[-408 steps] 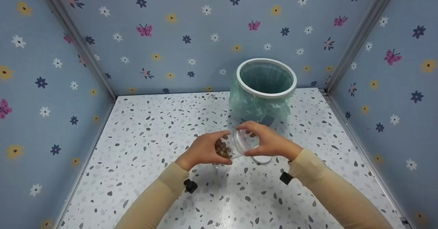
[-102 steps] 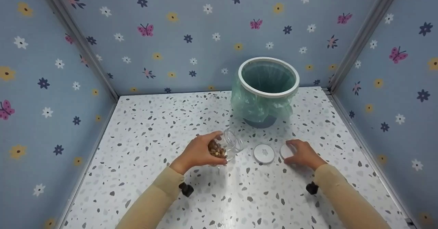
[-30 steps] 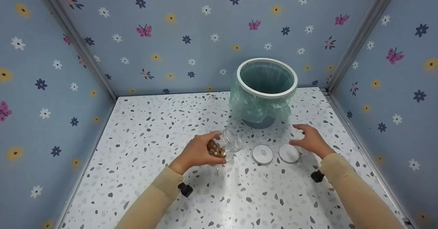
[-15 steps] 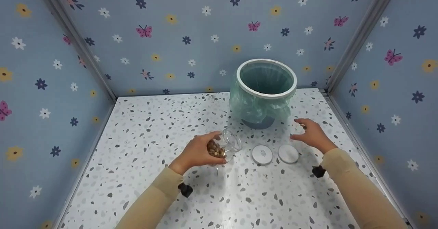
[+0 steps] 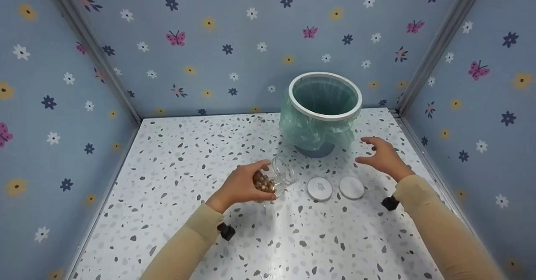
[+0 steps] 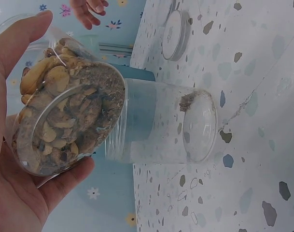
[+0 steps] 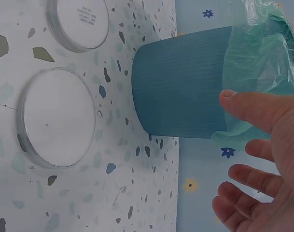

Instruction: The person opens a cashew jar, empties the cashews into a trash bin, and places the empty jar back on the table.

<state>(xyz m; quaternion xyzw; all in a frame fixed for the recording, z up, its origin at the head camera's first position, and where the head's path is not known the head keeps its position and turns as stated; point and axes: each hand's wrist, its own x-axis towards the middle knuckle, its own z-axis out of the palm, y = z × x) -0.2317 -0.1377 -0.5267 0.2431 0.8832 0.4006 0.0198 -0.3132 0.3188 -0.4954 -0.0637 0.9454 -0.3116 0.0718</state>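
Note:
My left hand [image 5: 243,183] grips a clear plastic jar [image 5: 283,176], tilted with its mouth to the right. Brown and tan nut-like pieces [image 6: 55,101] fill its lower part; their kind is unclear. In the left wrist view, a second clear jar [image 6: 161,123] stands on the table close by, with some brown crumbs at its bottom. From the head view it is mostly hidden below the held jar. My right hand [image 5: 383,158] hovers in the air right of the bin, fingers apart, holding nothing. Two round lids, one marked [image 5: 319,188] and one plain [image 5: 351,188], lie on the table.
A blue waste bin [image 7: 180,84] with a green bag [image 5: 316,131] and a white ring rim [image 5: 325,116] stands at the back right. Patterned walls [image 5: 234,29] enclose the speckled table [image 5: 188,146] at the back and both sides.
Earlier my right hand was at the jar's mouth with a lid, then laid it beside the other lid. It has since let go and risen away. My left hand keeps holding the jar.

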